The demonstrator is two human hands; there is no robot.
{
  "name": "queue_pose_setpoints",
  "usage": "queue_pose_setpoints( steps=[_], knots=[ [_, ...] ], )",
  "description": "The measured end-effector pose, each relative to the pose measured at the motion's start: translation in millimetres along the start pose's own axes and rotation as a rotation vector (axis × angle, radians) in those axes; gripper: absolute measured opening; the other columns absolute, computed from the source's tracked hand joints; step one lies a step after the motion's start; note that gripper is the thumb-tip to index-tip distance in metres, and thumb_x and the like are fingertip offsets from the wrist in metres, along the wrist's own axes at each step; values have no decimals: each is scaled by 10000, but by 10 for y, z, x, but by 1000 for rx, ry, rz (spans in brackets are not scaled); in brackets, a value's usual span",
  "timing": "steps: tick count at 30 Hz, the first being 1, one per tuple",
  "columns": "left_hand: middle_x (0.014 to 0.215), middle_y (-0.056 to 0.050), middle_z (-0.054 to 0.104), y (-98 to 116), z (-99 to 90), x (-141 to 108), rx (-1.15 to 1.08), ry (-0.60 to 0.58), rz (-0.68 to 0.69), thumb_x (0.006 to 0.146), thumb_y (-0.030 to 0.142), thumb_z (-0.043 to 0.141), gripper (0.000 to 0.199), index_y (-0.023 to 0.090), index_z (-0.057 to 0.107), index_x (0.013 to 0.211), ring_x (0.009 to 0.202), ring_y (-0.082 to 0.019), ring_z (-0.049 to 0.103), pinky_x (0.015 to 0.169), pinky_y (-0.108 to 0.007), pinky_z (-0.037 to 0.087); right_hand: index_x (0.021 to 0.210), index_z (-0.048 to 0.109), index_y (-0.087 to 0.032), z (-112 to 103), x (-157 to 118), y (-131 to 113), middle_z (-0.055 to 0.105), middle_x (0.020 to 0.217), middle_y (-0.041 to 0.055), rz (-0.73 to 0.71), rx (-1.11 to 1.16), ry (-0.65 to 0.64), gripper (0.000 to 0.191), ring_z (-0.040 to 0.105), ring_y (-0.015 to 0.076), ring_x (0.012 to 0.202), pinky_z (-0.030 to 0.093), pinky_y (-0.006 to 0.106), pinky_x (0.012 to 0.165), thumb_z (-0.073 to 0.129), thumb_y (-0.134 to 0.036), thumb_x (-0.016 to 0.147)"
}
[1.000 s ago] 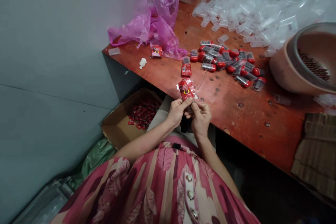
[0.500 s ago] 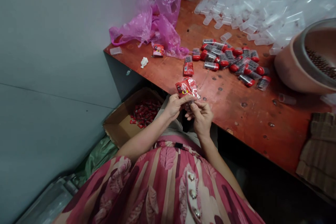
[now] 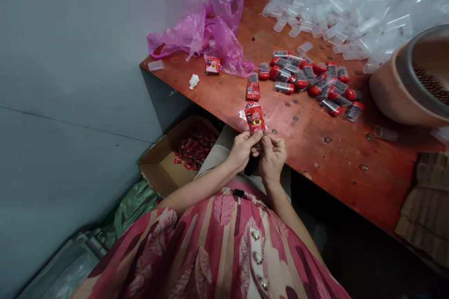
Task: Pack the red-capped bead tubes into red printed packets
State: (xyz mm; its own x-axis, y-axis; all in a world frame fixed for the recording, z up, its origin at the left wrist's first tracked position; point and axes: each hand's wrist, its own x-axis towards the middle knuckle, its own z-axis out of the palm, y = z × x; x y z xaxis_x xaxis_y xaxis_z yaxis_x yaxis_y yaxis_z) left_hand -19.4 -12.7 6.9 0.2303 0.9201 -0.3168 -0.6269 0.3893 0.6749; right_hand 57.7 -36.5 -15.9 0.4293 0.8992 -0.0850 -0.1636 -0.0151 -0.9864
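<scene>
My left hand [image 3: 242,152] and my right hand [image 3: 272,159] meet at the table's front edge. Both are closed, thumbs and fingertips pinching the lower end of a small red printed plastic packet [image 3: 255,117]. The packet points away from me, its printed face up; my fingers hide its bottom. Just beyond it, a clear tube in a red wrapper [image 3: 253,88] lies on the red-brown table [image 3: 336,163]. To the right is a pile of clear tubes with red caps [image 3: 308,74], dark beads inside them.
A pink plastic bag [image 3: 219,23] slumps at the back left, a red packet [image 3: 213,65] before it. Empty clear tubes [image 3: 326,14] are heaped behind. At right stands a bowl [image 3: 396,84] of brown beads. Below the table, a cardboard box [image 3: 157,168] contains many red pieces.
The red packet, skewed and crinkled before, now lies straighter with its printed front showing. Both hands have shifted slightly and their fingertips are closer together at its lower end.
</scene>
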Motion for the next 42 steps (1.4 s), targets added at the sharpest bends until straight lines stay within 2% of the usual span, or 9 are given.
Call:
queue_pose_setpoints(
  steps=[8, 13, 21, 29, 31, 34, 38, 40, 42],
  knots=[
    [524, 34, 501, 68, -40, 54, 50, 40, -18, 658, 503, 698, 416, 107, 640, 771, 360, -30, 339, 333, -188, 241, 894, 561, -191, -1, -74, 24, 627, 665, -41, -150, -194, -37, 237, 575, 94, 460, 493, 224, 438, 620, -395, 789],
    [483, 62, 430, 2, -53, 22, 23, 29, -45, 665, 450, 706, 357, 116, 621, 759, 348, -26, 304, 329, -182, 222, 864, 567, -186, 11, -98, 40, 602, 639, -47, -187, -209, 5, 215, 548, 83, 449, 472, 209, 427, 618, -383, 792],
    [508, 70, 359, -41, -27, -47, -11, 44, 27, 662, 439, 723, 378, 129, 507, 639, 422, -14, 307, 394, -148, 269, 846, 558, -187, 34, 16, -24, 604, 612, -50, 57, 7, -48, 246, 549, 86, 429, 463, 202, 400, 638, -408, 774],
    [626, 15, 544, 110, -54, 6, -89, 148, 35, 586, 426, 776, 387, 113, 568, 677, 528, -46, 479, 496, -170, 378, 1113, 588, -252, -37, -58, -64, 636, 1096, 25, 51, 29, -287, 345, 662, 132, 778, 576, 316, 742, 627, -367, 790],
    [638, 13, 562, 108, -65, -16, -96, 137, 32, 578, 389, 790, 367, 104, 588, 688, 546, -43, 490, 517, -162, 386, 1071, 601, -244, -39, -37, -35, 658, 988, 6, 51, 30, -263, 335, 651, 129, 779, 572, 312, 755, 668, -334, 756],
    [607, 21, 558, 97, -95, -78, -107, 122, 6, 581, 335, 797, 326, 96, 593, 666, 519, -30, 467, 500, -149, 372, 921, 579, -229, 15, 26, 1, 629, 731, -49, 111, 75, -239, 292, 618, 105, 621, 577, 269, 625, 727, -318, 686],
    [606, 7, 571, 141, -264, -177, -147, 107, -64, 619, 296, 779, 276, 92, 600, 667, 519, -42, 493, 518, -158, 410, 746, 463, -219, 162, 60, -4, 606, 693, -77, 236, 145, -298, 382, 591, 83, 539, 554, 225, 513, 793, -296, 569],
    [742, -39, 641, 183, -443, -238, -167, 145, -46, 669, 324, 743, 264, 105, 623, 753, 627, -86, 584, 618, -200, 479, 767, 469, -214, 211, 44, -21, 632, 722, -64, 267, 141, -372, 409, 612, 87, 561, 559, 228, 532, 803, -292, 545],
    [974, -100, 664, 220, -663, -305, -182, 277, 5, 721, 409, 687, 315, 130, 627, 854, 843, -159, 645, 780, -282, 510, 833, 492, -207, 210, 36, -40, 655, 723, -48, 283, 120, -423, 421, 630, 97, 572, 565, 240, 543, 797, -298, 558]
  ],
)
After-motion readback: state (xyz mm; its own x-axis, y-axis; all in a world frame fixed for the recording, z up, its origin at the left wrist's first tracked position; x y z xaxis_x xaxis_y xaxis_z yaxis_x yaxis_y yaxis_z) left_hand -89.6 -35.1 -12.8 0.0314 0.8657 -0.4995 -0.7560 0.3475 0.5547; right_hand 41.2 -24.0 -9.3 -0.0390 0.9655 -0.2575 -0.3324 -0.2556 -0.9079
